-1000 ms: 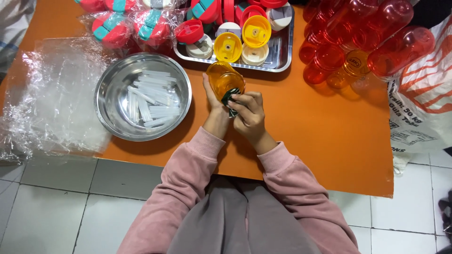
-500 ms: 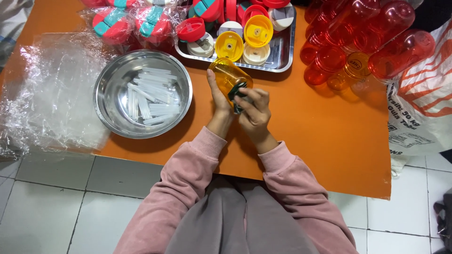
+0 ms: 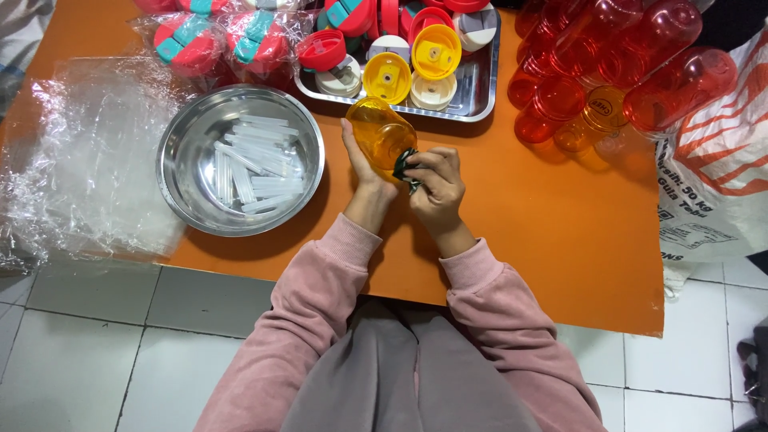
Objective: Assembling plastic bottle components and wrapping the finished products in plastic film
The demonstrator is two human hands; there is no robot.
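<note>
Orange table [image 3: 560,232], yellow bottle [image 3: 380,132] in hands.

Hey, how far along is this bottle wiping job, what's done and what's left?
Done: hard to tell; some wrapped red bottles lie at the table's far edge. In hand: the left hand holds a yellow bottle while the right hand presses a dark cloth against it. Left: a pile of bare red bottles, loose lids in the tray and straws in the steel bowl.

The left hand [image 3: 364,172] grips a yellow bottle [image 3: 381,133]; the right hand [image 3: 438,186] presses a dark cloth [image 3: 406,163] against it. A steel bowl [image 3: 189,132] of straws [image 3: 254,164] sits left of the hands.
</note>
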